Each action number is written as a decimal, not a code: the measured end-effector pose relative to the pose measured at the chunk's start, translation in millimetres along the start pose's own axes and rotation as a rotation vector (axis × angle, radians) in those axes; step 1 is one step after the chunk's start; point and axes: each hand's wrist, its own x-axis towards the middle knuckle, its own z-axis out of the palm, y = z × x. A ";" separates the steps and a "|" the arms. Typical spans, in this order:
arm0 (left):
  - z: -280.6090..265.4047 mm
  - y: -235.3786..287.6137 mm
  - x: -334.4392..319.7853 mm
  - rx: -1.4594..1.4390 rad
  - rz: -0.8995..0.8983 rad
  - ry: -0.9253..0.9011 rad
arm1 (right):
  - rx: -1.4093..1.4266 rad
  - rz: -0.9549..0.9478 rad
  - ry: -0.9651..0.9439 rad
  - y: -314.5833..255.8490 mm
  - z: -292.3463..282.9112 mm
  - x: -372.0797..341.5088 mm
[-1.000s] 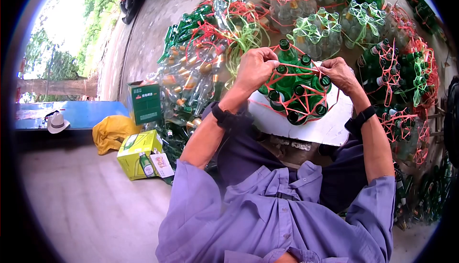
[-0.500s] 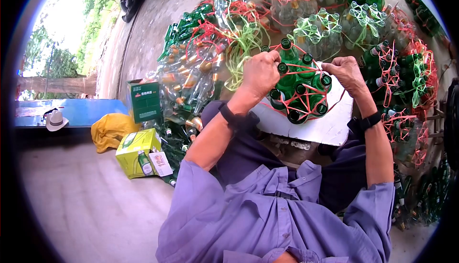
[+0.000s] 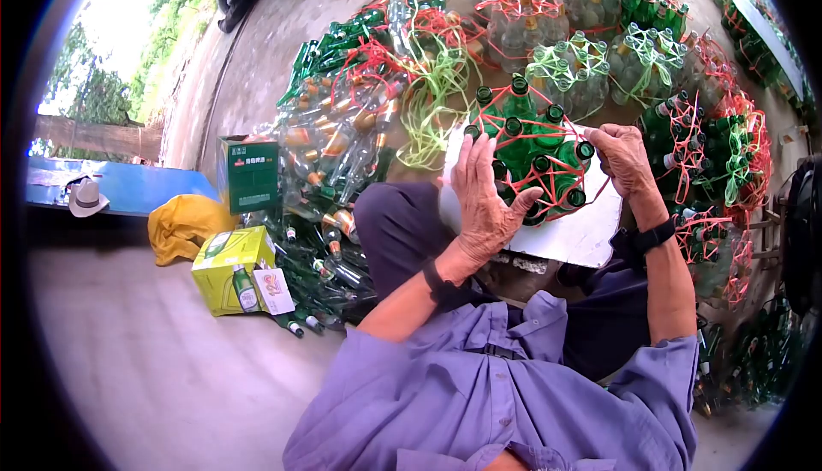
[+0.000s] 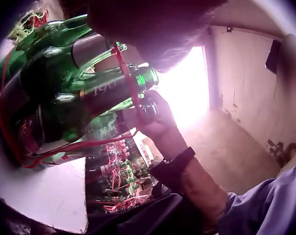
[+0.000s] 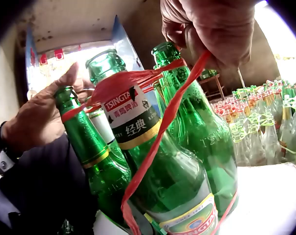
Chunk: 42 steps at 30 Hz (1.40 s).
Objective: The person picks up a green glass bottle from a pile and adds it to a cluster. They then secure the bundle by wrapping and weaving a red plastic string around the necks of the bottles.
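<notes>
A bundle of green beer bottles (image 3: 548, 128) stands upright on a white board, with red plastic strap (image 3: 561, 163) crisscrossed round the necks. My left hand (image 3: 484, 201) lies with extended, spread fingers against the near left side of the bundle, its thumb by a front bottle's mouth. At the bundle's right, my right hand (image 3: 623, 158) pinches the strap near a bottle neck. In the right wrist view a twisted length of strap (image 5: 160, 142) runs down from the right hand (image 5: 211, 32) past a labelled bottle (image 5: 153, 152). The left hand (image 5: 40, 117) shows behind the necks there.
The white board (image 3: 591, 235) sits before my knees. Strapped clear bottles (image 3: 569, 68) and green bundles stand beyond and to the right. Loose bottles (image 3: 334, 146) lie in a heap at left, by loose green strap (image 3: 432, 86), a green carton (image 3: 250, 175) and a yellow-green box (image 3: 233, 270).
My left hand has let go of the strap at the far left of the bundle, come down nearer me and spread its fingers. The right hand has shifted slightly lower, still pinching strap.
</notes>
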 end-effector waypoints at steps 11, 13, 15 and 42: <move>33.0 0.8 -32.7 -0.366 -0.194 -0.018 | 0.203 0.033 -0.021 11.9 2.4 -0.4; 28.8 -5.2 -31.1 -0.404 -0.198 -0.031 | 0.167 0.038 0.009 4.9 6.1 -8.2; 25.3 -18.5 -32.4 -0.495 -0.190 -0.142 | 0.148 0.031 -0.012 7.2 2.1 -12.1; -60.1 -44.8 56.1 -0.009 0.197 0.021 | -0.398 -0.112 -0.321 26.0 33.2 -34.2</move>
